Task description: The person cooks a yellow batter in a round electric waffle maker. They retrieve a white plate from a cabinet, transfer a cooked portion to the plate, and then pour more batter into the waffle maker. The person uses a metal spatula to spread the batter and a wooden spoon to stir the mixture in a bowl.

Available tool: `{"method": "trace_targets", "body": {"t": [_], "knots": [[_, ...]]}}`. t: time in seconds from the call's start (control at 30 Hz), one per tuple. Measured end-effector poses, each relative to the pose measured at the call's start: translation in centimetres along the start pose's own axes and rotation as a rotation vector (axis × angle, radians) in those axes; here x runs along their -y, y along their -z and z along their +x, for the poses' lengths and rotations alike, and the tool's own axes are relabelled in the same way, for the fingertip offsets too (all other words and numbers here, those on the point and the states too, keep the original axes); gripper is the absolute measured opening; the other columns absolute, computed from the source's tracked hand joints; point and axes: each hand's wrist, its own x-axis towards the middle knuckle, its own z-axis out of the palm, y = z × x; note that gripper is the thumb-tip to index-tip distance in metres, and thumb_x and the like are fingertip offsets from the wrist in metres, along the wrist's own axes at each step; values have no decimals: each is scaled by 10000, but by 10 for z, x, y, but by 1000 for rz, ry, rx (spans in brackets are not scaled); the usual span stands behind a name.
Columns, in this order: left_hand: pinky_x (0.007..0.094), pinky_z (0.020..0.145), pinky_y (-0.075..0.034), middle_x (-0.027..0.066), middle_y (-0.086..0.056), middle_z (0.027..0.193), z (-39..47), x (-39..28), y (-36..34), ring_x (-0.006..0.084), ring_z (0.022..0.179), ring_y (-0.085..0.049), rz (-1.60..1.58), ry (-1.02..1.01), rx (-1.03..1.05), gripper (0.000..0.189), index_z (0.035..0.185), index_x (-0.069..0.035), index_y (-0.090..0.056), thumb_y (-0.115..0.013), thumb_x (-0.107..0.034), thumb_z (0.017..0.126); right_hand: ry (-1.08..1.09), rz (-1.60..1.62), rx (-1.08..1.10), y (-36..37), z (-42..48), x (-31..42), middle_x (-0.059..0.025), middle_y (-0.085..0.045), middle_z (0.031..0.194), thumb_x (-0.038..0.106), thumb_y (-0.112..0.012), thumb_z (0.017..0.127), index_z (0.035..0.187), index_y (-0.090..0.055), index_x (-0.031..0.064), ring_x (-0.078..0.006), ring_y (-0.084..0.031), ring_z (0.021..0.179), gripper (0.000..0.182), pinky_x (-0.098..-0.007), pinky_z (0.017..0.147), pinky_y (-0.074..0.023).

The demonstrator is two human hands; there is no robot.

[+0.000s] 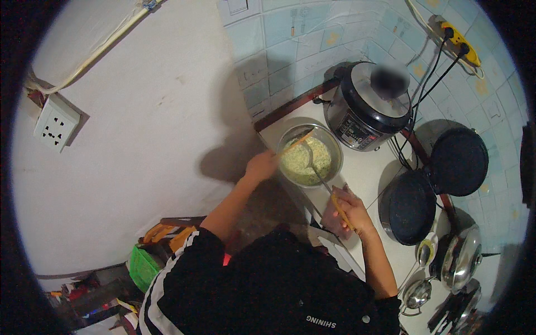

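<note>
A round metal pot [340, 161] stands near the counter's left corner, with a pale yellow-green batter flecked with dark green [320, 155] inside. My left hand [261, 165] is at the pot's left rim, closed around a light wooden stick-like utensil [299, 143] that reaches over the batter. In my right hand [354, 211], right of and below the pot, is the yellow handle of a metal ladle [321, 181]. The ladle's bowl end rests in the batter, close to the tip side of the wooden utensil. Whether the two utensils touch, I cannot tell.
Behind the pot stands an electric pressure cooker [360, 125]. An open round electric griddle [408, 209] lies right of my right hand. Beyond it are a spoon [424, 253], a metal lid [460, 261] and a strainer [417, 293]. Black cords hang from a yellow power strip [460, 44].
</note>
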Motion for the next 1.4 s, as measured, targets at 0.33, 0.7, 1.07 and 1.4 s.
{"method": "trace_targets", "body": {"t": [0.33,0.7,1.07,1.4], "knots": [[468,763,-447,191,-616,925,-27,-6,26,388,882,-570,-153,-73,-31,325,976,-80,-601,-443,-345,872,212,-674,-39,21,-51,47,-189,-484,1252,171,-512,839,1284,-461,187,-335,-480,1149,448,-376,931,-414],[420,684,-464,185,-618,837,-36,-6,19,340,770,-601,-217,-94,-70,296,980,-52,-601,-488,-307,879,330,-1010,-326,13,-16,14,-209,-622,864,200,-601,754,1145,-565,112,-372,-603,792,403,-421,704,-485],[400,654,-455,162,-610,773,-34,-3,9,307,727,-595,-276,-149,-107,282,958,-48,-605,-498,-297,881,746,-1129,-288,4,-12,2,-212,-600,936,131,-576,736,1244,-477,170,-374,-609,741,518,-444,643,-500],[453,720,-449,201,-608,901,-40,-4,15,392,859,-570,-288,-104,-66,328,922,-43,-610,-457,-330,885,407,-1157,-176,28,-42,22,-209,-574,982,97,-573,733,1290,-422,165,-361,-620,754,581,-434,671,-516]]}}
